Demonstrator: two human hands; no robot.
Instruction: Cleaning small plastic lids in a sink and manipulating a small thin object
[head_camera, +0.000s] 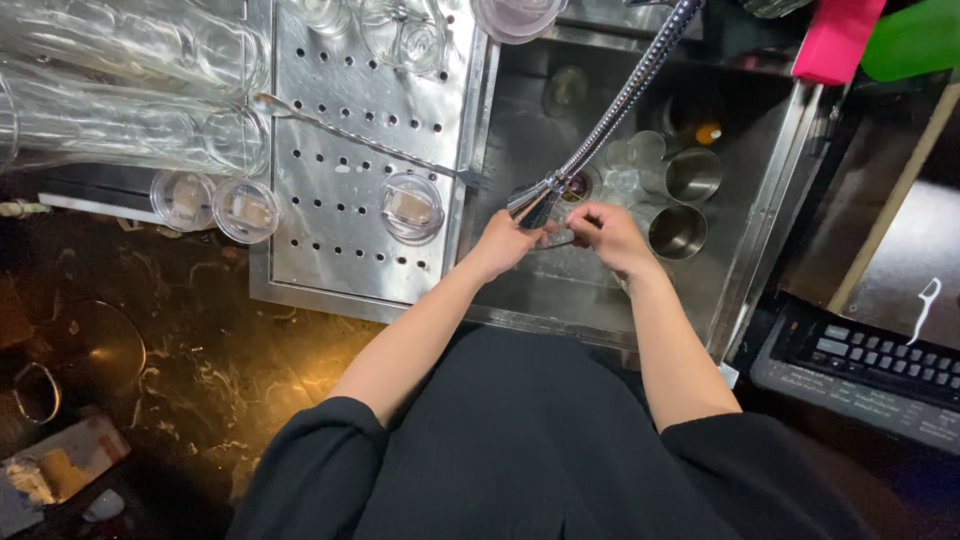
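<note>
In the head view, both hands are held over the steel sink (760, 215), just below the nozzle of the flexible spray hose (620, 105). The left hand (500, 243) is curled at the rim of a clear glass (556, 236), and the right hand (612, 235) has its fingers bent and pinched on the opposite rim; the glass sits between them, directly beneath the hose nozzle. Whether water is running cannot be told.

Rinsing is judged to be partly done. Right of the hose, inside the sink, two metal cups (686, 200) and some clear glasses (636, 155) are left standing, apparently not yet dealt with. Left of the hose, on the perforated drain board (360, 180), an upturned clear lid (411, 206) and a long bar spoon (350, 135) are laid, and two more lids (215, 203) lie beyond the board's left edge. Tall glasses (130, 90) are stacked on their sides further left. So some items appear finished, while the held glass and the sink's contents remain.
</note>
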